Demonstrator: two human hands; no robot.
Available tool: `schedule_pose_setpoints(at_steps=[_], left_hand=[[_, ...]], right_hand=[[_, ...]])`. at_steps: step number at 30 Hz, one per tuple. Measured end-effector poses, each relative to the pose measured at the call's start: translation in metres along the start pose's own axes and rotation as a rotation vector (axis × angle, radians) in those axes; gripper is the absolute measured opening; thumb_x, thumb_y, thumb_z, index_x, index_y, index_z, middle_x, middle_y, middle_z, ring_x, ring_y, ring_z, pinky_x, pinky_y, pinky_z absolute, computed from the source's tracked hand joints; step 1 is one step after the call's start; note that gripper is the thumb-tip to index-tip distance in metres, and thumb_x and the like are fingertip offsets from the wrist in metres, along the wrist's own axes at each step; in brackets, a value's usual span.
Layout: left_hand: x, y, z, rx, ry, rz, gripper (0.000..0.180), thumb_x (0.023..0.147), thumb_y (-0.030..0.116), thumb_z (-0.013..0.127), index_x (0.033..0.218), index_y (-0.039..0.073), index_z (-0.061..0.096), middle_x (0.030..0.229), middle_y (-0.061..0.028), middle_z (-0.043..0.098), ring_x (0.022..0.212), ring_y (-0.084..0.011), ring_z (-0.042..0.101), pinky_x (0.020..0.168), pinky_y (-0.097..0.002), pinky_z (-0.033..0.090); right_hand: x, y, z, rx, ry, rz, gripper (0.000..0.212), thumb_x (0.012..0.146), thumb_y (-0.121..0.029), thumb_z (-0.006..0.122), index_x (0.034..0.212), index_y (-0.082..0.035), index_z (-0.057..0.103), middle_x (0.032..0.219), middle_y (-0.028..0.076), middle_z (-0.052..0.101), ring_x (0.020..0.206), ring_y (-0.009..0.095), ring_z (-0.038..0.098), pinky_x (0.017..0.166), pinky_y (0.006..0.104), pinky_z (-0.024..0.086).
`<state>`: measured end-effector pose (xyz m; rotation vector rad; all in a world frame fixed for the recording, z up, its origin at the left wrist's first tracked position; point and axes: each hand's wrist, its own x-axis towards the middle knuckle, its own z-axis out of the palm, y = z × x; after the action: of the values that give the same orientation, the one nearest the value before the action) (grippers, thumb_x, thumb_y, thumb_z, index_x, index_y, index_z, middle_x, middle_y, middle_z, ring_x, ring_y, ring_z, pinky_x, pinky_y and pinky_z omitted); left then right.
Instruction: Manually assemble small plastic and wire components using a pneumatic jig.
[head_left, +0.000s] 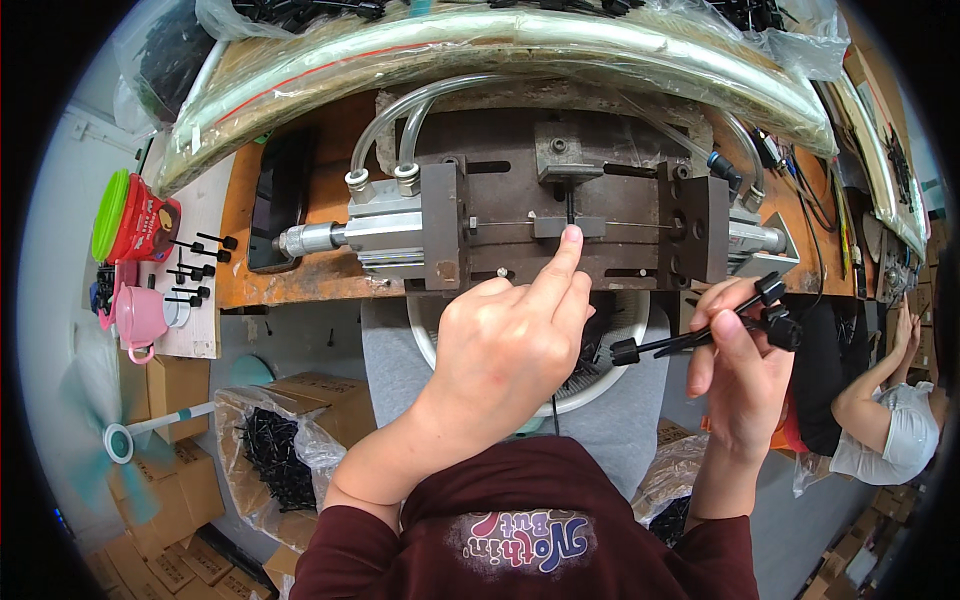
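Observation:
My left hand [515, 330] reaches over the middle of a metal clamping fixture [625, 215]. Its index finger is stretched out, and the fingertip touches the near end of a black rod [570, 203] at a small grey block [554, 227]. The other fingers are bent, and the thumb is hidden. To the right of the fixture, my right hand [740, 375] holds several black knob-headed rods [660, 346] between thumb and fingers, their ends pointing different ways. Below the left hand, a white-rimmed round basket [580, 404] with black parts in it sits over my lap.
Air cylinders [385, 235] with clear hoses flank the fixture. A dark phone-like slab [278, 205], a pink cup [140, 318] and loose black rods [190, 270] lie left. Boxes and a fan [119, 443] stand lower left. Another person's arm [870, 400] is at right.

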<state>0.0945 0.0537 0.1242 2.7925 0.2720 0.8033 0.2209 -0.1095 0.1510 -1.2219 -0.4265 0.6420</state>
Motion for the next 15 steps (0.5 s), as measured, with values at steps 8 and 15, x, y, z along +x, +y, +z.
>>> schedule_pose_setpoints(at_steps=[8,15], left_hand=[[-0.009,0.006,-0.019,-0.841,0.0,-0.027,0.039,0.07,0.005,0.083,0.107,0.001,0.073,0.108,-0.0134,0.072,0.084,-0.0206,0.071,0.073,-0.03,0.058],[-0.022,0.01,-0.037,-0.679,0.086,-0.126,0.032,0.066,0.007,0.086,0.095,0.004,0.075,0.095,-0.0095,0.071,0.082,-0.0203,0.07,0.07,-0.0296,0.057]], right_hand=[[0.001,0.006,0.004,0.185,-0.075,0.119,0.017,0.091,-0.008,0.064,0.093,0.007,0.057,0.089,0.017,0.061,0.048,0.014,0.056,0.042,0.0228,0.048],[0.015,0.003,-0.009,0.075,0.054,-0.141,0.015,0.097,-0.009,0.058,0.102,0.006,0.059,0.097,0.018,0.065,0.055,0.011,0.056,0.045,0.0215,0.045]])
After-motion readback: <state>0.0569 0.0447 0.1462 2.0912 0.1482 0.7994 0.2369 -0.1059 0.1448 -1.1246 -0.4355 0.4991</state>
